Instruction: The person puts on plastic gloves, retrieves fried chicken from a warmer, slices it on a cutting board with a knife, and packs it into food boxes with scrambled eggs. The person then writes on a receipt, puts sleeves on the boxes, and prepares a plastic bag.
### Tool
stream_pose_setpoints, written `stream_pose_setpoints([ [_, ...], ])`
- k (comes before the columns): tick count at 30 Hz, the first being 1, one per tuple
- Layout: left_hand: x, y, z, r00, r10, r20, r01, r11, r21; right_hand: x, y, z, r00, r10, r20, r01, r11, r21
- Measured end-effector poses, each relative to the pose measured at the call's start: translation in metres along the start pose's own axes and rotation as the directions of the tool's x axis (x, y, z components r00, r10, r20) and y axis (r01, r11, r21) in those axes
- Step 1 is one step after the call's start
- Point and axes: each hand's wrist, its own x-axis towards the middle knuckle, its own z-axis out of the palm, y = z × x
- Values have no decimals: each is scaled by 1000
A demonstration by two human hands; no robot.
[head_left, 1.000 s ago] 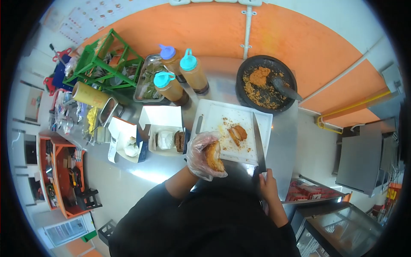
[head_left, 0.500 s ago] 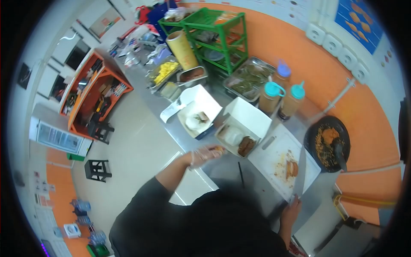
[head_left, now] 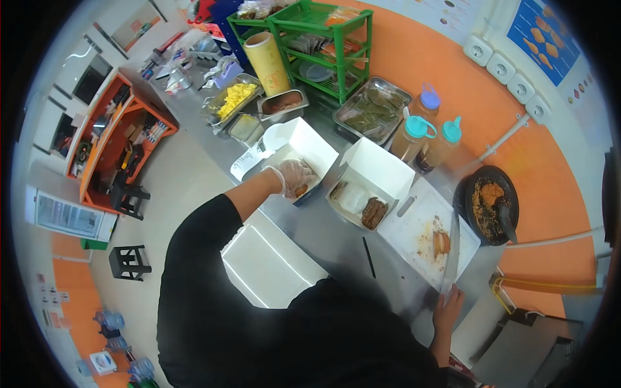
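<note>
My left hand (head_left: pixel 295 176), in a clear plastic glove, reaches into the left open takeaway box (head_left: pixel 312 143). Its fingers are closed on a piece of browned food (head_left: pixel 301 190) low in that box, and they hide most of the contents. My right hand (head_left: pixel 448 306) grips the handle end of a long knife (head_left: pixel 452 249), whose blade lies along the right side of the white cutting board (head_left: pixel 412 240). Beside the blade are slices of browned food (head_left: pixel 441 243) and crumbs. The second takeaway box (head_left: pixel 383 163) holds a white mound (head_left: pixel 352 197) and a dark brown piece (head_left: pixel 374 213).
A black mortar (head_left: pixel 471 223) with orange-brown paste and a pestle stands right of the board. Squeeze bottles (head_left: pixel 409 139), a tray of leaves (head_left: pixel 373 111), yellow food in a tray (head_left: pixel 237 100) and a green rack (head_left: pixel 323 58) line the back. A black stick (head_left: pixel 369 257) lies near the front edge.
My left hand has moved up and left from beside the second box into the left box, carrying the browned piece. My right hand stays on the knife. The view has shifted slightly.
</note>
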Motion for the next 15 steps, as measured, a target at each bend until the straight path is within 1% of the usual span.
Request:
stream_pose_setpoints([
  [1,5,-3,10,1000,11,-1,-11,1000,0,-3,0,-1,1000,19,1,-19,1000,3],
  [3,13,-12,30,962,184,-199,-184,983,18,-10,1,1,999,46,-2,-46,999,7],
  [4,14,-16,35,960,194,-199,-193,981,24,-13,3,2,999,54,-1,-54,999,8],
  [5,15,-21,40,947,192,-256,-239,957,-166,-17,6,3,998,63,-1,-63,998,9],
  [6,13,-23,39,934,179,-308,-286,893,-347,-20,5,3,997,76,-5,-76,997,10],
  [7,11,-24,38,932,192,-306,-296,893,-341,-22,4,2,997,78,-17,-78,997,21],
  [9,2,-21,36,951,104,-291,-241,840,-486,-26,3,3,995,92,-32,-91,995,33],
  [10,-7,-19,31,950,115,-290,-248,841,-481,-27,3,2,996,74,-53,-73,997,28],
  [11,-17,-16,26,934,46,-354,-239,817,-525,-28,3,2,996,57,-74,-56,998,20],
  [12,-27,-12,14,910,-23,-414,-238,787,-569,-28,5,2,994,72,-79,-71,997,17],
  [14,-43,1,-31,934,-129,-333,-118,768,-629,-30,14,6,991,112,-69,-107,991,79],
  [15,-47,6,-37,909,-176,-378,-135,733,-666,-30,16,7,991,65,-114,-58,996,62],
])
